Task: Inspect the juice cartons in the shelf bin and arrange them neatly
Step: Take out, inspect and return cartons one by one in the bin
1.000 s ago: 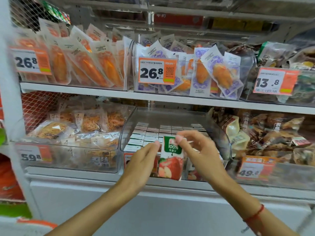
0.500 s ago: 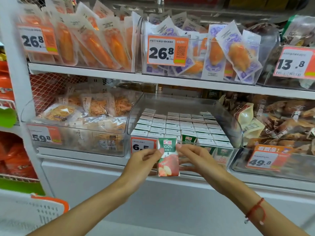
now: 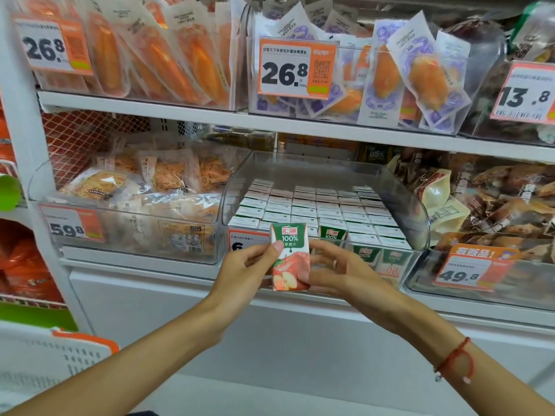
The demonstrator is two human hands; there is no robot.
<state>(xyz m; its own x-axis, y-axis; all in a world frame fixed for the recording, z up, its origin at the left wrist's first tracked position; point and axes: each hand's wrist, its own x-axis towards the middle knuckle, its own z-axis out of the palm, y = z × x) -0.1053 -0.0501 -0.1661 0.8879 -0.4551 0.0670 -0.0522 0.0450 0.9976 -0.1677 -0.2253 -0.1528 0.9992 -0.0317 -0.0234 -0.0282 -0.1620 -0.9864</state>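
While upright in front of the clear bin (image 3: 324, 171), juice carton (image 3: 290, 256) held between both hands. Left hand (image 3: 246, 273) pinching its left edge, right hand (image 3: 339, 271) gripping the right edge. Behind, rows of cartons (image 3: 318, 207) standing inside.

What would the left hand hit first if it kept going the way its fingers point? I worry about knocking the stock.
Probably the juice carton it already pinches; the left hand points rightward at it, with the right hand just beyond.
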